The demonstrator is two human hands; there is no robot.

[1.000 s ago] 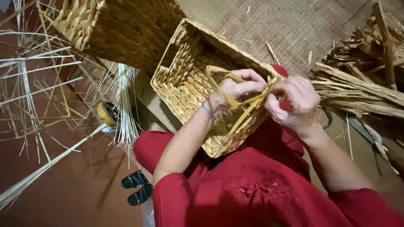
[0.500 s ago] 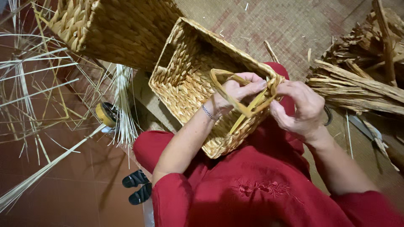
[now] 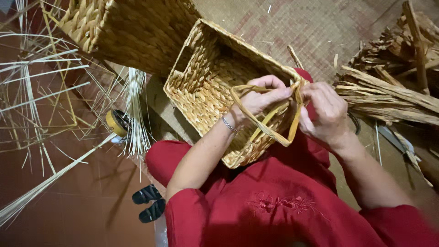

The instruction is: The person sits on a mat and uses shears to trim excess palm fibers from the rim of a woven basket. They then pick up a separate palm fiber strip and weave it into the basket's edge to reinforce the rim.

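Resting on the person's red-clad lap, the basket [image 3: 206, 87] lay tipped, its open mouth turned up toward the head camera, its near rim at the hands. It was rectangular, woven of pale tan fibre, with a handle slot cut in its far left wall.

The left hand [image 3: 263, 96] reached over the near rim, fingers pinched on a flat yellowish strand [image 3: 270, 132]. That strand ran across the rim, looped down in front of the basket wall and came back up to the right hand [image 3: 322, 112]. The right hand was closed on the strand's other end, just beside the left, right at the basket's near corner. A thin bracelet [image 3: 228, 124] circled the left wrist.

Behind the basket stood a second, larger basket [image 3: 132, 27], darker in weave, touching or nearly touching the first one's far wall; which, I cannot tell. Long pale reeds [image 3: 50, 87] fanned over the reddish floor at left, with a bundle of finer stalks [image 3: 135, 110] hanging near a small yellow roll [image 3: 116, 122]. Two black sandals [image 3: 148, 203] lay by the left knee. At right, a heap of dry brown fibre [image 3: 388, 91] was stacked on a woven mat [image 3: 320, 27], well apart from the left-side reeds and close to the right forearm.
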